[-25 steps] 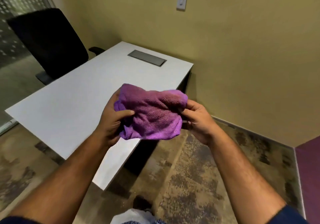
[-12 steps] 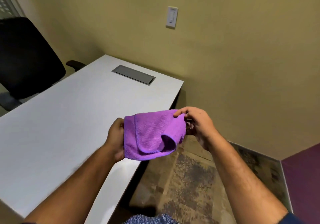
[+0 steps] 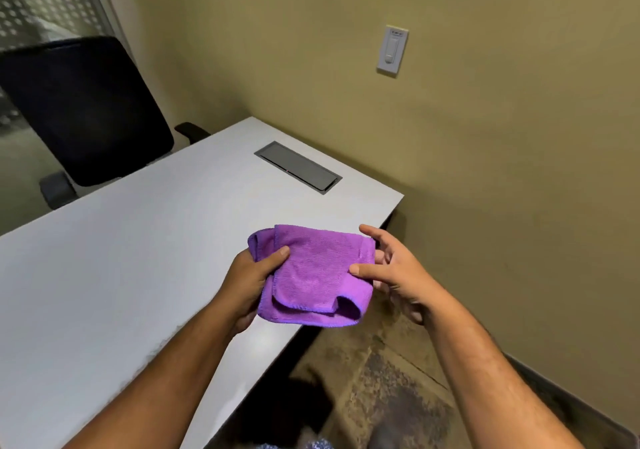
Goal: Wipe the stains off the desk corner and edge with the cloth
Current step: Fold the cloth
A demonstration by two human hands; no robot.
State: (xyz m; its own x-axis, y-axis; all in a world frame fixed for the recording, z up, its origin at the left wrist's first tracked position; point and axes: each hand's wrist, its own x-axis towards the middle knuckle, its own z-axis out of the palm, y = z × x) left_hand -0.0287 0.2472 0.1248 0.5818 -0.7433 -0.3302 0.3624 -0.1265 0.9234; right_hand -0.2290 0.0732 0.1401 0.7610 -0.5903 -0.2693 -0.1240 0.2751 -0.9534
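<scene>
The purple cloth (image 3: pixel 313 272) looks like soft, finely ribbed microfibre; the desk (image 3: pixel 138 258) top is smooth, matt white laminate.

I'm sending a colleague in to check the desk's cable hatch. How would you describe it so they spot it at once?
Start at the white desk in the corner of the yellow-walled room. Toward its far end, near the wall, a flat grey rectangular hatch sits flush in the top. It is the only dark panel on the pale surface.

The left hand's (image 3: pixel 247 280) fingers are hidden under the cloth (image 3: pixel 313 275); only the thumb is seen. The right hand's (image 3: pixel 398 275) lower fingers are partly covered by its edge. The desk (image 3: pixel 121 258) is cut off at the left and bottom. The chair (image 3: pixel 83 109) is cropped at the left. No stains can be made out.
</scene>
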